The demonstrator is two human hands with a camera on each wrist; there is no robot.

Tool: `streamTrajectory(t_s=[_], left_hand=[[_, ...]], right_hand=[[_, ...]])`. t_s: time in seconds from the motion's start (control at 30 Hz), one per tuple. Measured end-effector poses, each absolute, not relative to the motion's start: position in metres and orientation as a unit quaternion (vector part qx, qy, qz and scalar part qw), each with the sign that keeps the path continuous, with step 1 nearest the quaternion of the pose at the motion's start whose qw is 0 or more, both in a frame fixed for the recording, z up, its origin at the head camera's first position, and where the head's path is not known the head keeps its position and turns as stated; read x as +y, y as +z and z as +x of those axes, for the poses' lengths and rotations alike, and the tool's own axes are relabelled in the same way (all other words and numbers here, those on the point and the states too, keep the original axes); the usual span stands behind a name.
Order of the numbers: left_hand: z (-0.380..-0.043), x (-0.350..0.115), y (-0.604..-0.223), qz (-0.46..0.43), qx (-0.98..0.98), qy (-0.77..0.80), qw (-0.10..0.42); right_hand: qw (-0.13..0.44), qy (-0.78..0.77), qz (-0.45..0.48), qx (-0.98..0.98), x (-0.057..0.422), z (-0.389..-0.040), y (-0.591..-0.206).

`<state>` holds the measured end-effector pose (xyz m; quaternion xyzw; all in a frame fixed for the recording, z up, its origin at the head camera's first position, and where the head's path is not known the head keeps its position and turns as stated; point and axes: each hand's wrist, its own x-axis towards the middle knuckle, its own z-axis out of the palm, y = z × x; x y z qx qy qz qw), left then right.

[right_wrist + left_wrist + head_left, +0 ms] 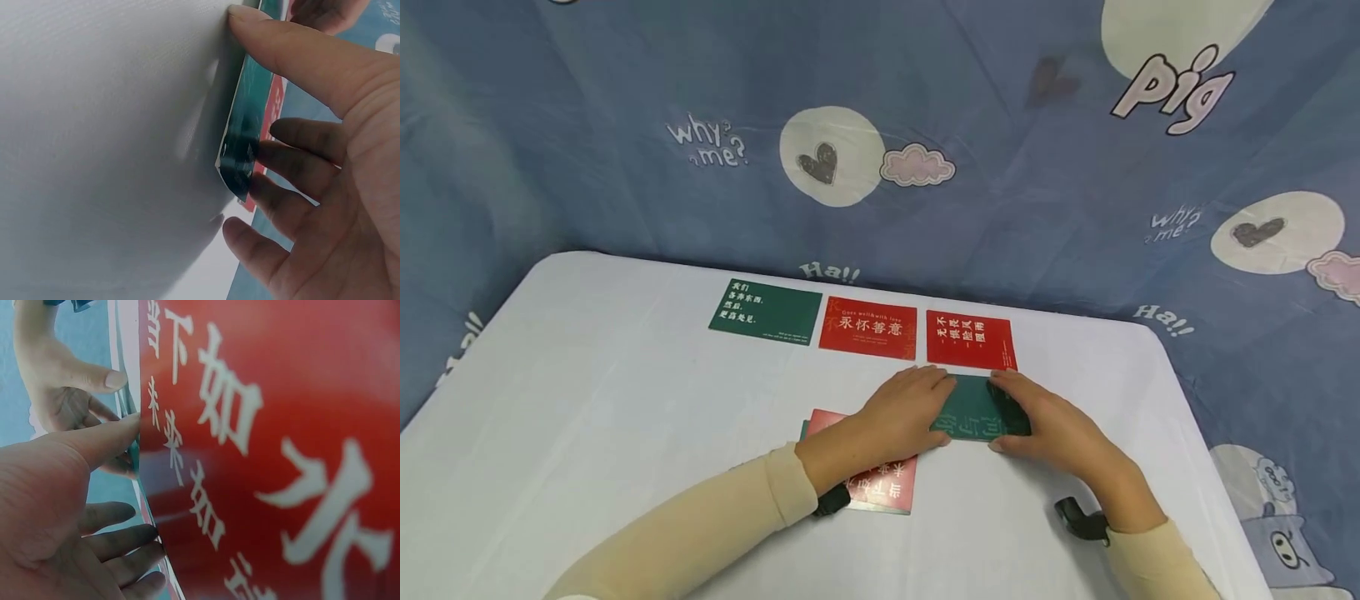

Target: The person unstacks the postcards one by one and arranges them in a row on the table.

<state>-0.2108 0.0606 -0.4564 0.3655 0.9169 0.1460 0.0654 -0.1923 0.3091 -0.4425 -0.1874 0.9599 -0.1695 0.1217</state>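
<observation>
A dark green card with pale lettering lies low over the white table between both hands. My left hand holds its left end, thumb along the near edge and fingers at the far edge. At the other end, my right hand holds the card the same way, its thumb and fingers on opposite edges. Under my left forearm is a small pile with a red card on top, which fills much of the left wrist view. A green corner shows beneath that red card.
Along the table's back edge lie a green card, a red card and another red card in a row. The white table meets a blue patterned cloth behind and at the sides.
</observation>
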Motion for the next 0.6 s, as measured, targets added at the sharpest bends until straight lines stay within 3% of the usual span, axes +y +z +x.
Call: streamTrajectory(t_s=[0.6], left_hand=[[-0.2071,0.0606,-0.4585,0.373,0.916,0.144,0.04]], right_hand=[[0.093,-0.161,-0.185,0.965,0.3095,-0.1891,-0.4435]])
